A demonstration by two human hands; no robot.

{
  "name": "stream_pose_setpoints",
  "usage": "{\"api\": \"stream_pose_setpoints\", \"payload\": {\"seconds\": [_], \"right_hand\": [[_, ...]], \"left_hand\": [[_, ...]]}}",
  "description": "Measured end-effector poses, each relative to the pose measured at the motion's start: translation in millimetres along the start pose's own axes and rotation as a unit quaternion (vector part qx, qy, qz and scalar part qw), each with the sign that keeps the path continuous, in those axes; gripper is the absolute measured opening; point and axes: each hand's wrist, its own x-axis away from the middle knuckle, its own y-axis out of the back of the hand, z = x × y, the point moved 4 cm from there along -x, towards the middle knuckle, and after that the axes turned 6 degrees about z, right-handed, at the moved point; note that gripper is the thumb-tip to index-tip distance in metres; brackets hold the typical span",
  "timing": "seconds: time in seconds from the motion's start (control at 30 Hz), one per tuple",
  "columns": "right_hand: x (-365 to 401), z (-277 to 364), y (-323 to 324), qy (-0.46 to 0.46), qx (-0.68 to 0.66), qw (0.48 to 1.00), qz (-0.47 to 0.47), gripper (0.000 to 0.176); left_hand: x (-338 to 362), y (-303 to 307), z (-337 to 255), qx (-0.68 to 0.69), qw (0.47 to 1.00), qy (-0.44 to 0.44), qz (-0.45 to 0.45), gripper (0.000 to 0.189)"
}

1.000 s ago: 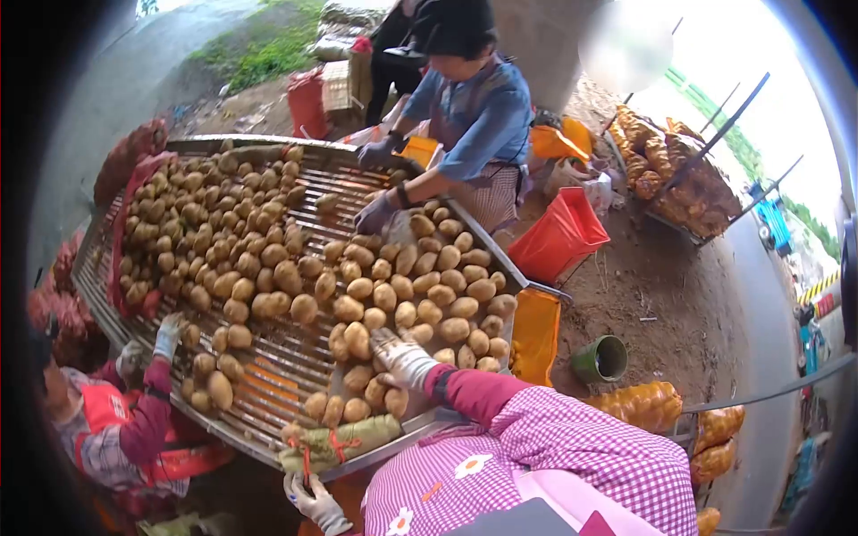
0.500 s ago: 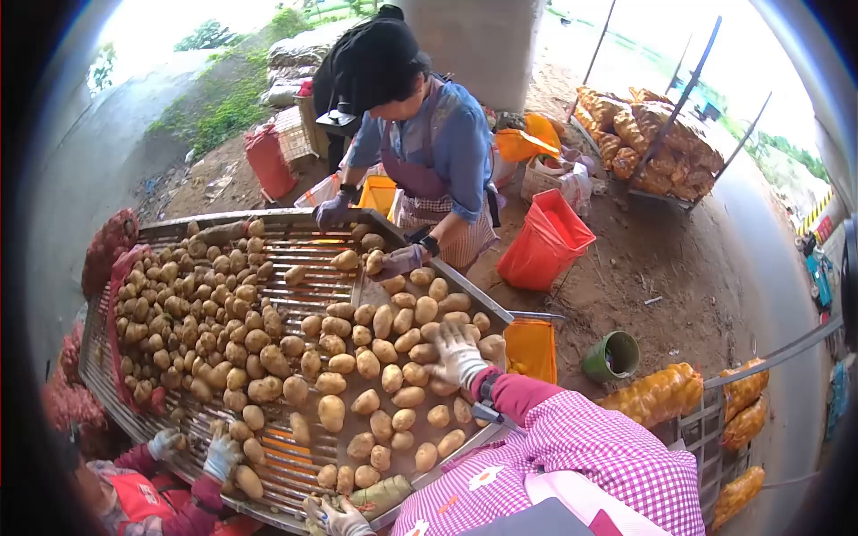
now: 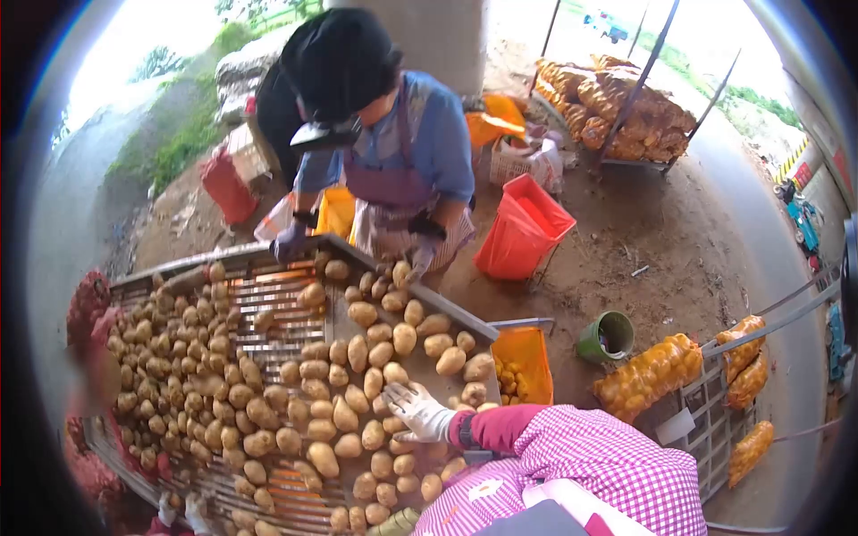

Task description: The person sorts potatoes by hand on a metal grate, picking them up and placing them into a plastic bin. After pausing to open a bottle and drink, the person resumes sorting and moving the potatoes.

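Note:
My right hand (image 3: pixel 418 412), in a white glove, lies over the potatoes (image 3: pixel 347 415) on the sorting table's flat metal end. Its fingers are stretched out and apart, palm down, touching potatoes without gripping any. A pink checked sleeve and a dark wristband lead back from it. My left hand is out of view, below the bottom edge. Many more potatoes (image 3: pixel 201 362) crowd the slatted part of the table (image 3: pixel 268 299) on the left. An olive padded roll (image 3: pixel 395 523) shows at the near rim.
Opposite, a co-worker in a blue shirt (image 3: pixel 438 134) has gloved hands at the far rim. Another person's gloves (image 3: pixel 195 514) show at lower left. An orange bag with potatoes (image 3: pixel 523 362) hangs at the chute; a red bin (image 3: pixel 525 228), green bucket (image 3: pixel 606 337) and filled net sacks (image 3: pixel 648 375) stand rightward.
My right hand has moved left and inward over the potatoes, away from the right rim. My left hand has left the view. Potatoes have shifted, and the orange bag now shows potatoes inside.

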Motion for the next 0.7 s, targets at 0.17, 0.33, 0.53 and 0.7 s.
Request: {"api": "stream_pose_setpoints", "payload": {"seconds": [0.17,0.33,0.53,0.7], "right_hand": [[0,75,6,0.223,-0.143,0.964,0.038,0.093],[-22,33,23,0.183,-0.168,0.968,-0.041,0.086],[-20,-127,60,-0.248,0.088,0.958,-0.113,0.088],[-12,-99,48,-0.189,0.101,0.977,0.023,0.084]], "left_hand": [[13,101,-79,0.019,0.996,0.057,0.061,0.046],[10,94,-73,0.024,0.999,0.019,0.043,0.044],[8,108,-84,0.021,0.999,-0.003,0.041,0.049],[9,108,-82,0.012,0.999,0.009,0.048,0.050]]}}
